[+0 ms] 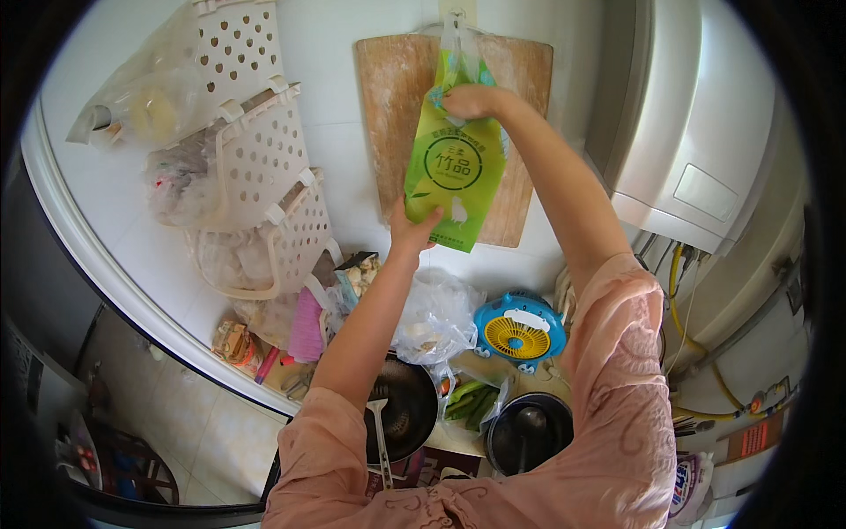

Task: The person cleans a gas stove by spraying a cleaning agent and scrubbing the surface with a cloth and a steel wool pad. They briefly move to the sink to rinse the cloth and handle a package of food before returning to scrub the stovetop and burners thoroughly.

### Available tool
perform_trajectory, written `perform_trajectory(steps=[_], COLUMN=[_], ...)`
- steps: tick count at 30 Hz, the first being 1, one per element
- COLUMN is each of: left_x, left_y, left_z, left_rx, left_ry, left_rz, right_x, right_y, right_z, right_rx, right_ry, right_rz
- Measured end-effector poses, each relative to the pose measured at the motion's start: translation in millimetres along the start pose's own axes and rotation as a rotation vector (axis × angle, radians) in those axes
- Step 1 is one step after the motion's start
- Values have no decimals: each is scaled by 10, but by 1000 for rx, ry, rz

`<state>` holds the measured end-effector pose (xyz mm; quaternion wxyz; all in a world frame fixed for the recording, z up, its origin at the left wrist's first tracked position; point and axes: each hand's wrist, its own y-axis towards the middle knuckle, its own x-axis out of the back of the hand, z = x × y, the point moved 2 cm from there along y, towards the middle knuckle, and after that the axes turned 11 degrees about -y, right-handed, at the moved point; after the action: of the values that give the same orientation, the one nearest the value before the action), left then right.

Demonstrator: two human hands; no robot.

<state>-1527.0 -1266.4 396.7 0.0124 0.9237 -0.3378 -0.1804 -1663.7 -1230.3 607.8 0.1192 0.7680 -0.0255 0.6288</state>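
Note:
A green plastic bag [454, 172] hangs against the wall in front of a wooden cutting board [401, 106]. My right hand [471, 101] grips the bag near its top, just under the wall hook [458, 11]. My left hand [411, 232] holds the bag's lower left corner from below. Both my arms, in pink sleeves, reach up from the bottom of the view.
White perforated baskets [260, 150] stacked on the left wall hold plastic-wrapped items. Below are a black wok with a spatula [401, 406], a dark pot [527, 432], a blue and yellow small fan [520, 331], a clear bag of green vegetables [467, 401], and a white water heater [696, 115] at right.

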Motion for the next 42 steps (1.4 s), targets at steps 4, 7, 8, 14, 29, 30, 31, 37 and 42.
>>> perform_trajectory(steps=[4, 7, 8, 14, 29, 30, 31, 37, 42], left_x=[60, 83, 86, 140, -280, -338, -386, -672, -729], left_y=[54, 56, 52, 40, -216, -186, -146, -28, 192], left_z=[97, 111, 138, 133, -597, -677, -723, -1285, -1453], left_rx=[6, 32, 31, -184, -906, -943, -919, -969, -969], left_ry=[-5, -7, -12, 242, 526, 493, 449, 214, 291], left_rz=[21, 39, 44, 115, -4, 10, 17, 57, 68], right_x=[-24, 6, 19, 30, 206, 163, 109, -35, -27], right_y=[-4, -37, -97, -216, -839, -870, -912, -1053, -1176], right_z=[-82, -62, -47, -66, -304, -314, -279, -83, -44], right_rx=[110, 134, 115, 86, -21, -29, -5, 68, 95], right_ry=[-43, -77, -47, -81, 527, 580, 550, 484, 405], right_rz=[-31, -88, -126, -317, -813, -820, -836, -815, -837])
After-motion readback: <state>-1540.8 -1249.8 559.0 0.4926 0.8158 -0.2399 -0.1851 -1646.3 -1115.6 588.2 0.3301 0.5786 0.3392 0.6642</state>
